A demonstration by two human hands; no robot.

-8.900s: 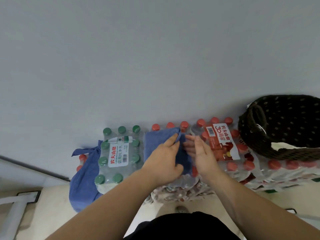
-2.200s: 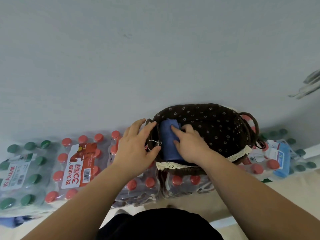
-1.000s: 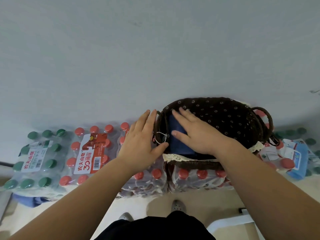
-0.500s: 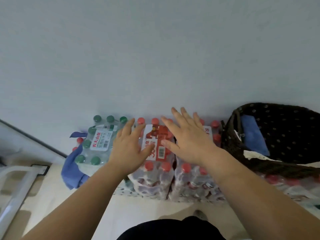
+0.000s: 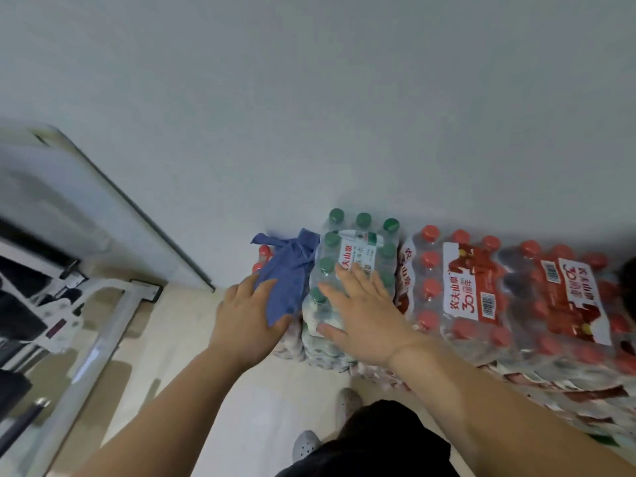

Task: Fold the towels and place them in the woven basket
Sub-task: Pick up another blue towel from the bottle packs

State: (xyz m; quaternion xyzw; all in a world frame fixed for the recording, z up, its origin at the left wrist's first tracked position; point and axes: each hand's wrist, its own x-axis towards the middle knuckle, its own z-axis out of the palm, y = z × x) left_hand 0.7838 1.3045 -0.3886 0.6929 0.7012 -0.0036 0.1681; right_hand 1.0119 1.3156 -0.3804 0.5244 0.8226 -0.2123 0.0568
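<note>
towel (image 5: 287, 280) left of bottle packs (image 5: 457, 290), against wall (image 5: 309, 98)

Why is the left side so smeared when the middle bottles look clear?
Head view: motion blur streaks the white frame at left and the red-capped packs at far right; the green-capped pack and blue towel in the centre read sharper. Same view: wide lens slants the edges; light is soft, no hard shadows.

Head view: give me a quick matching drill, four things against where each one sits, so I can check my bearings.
Things:
1 blue towel
2 green-cap bottle pack
3 red-cap bottle packs
4 grey shoe

Places:
A on the floor, low in the middle
B at the fingertips of the left hand
C right part of the row
D under the right hand

Pairs: 1-B, 2-D, 3-C, 4-A
</note>
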